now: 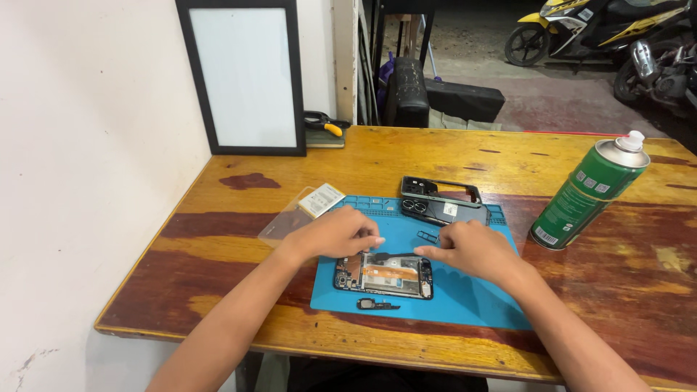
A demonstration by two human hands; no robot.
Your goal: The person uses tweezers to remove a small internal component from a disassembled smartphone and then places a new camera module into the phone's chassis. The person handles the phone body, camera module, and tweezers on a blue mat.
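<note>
Head view: a clear back cover [290, 218] lies at 10 o'clock off the blue work mat [472, 297]. The left hand [337, 232] pinches the top edge of the opened phone [385, 276], steadying it. The right hand [472, 247] pinches a black strip [396, 256] over the board, fingers narrow. A small black part [377, 304] sits at 6 o'clock. A green spray can [588, 192] stands at 3 o'clock, clear of the mat.
</note>
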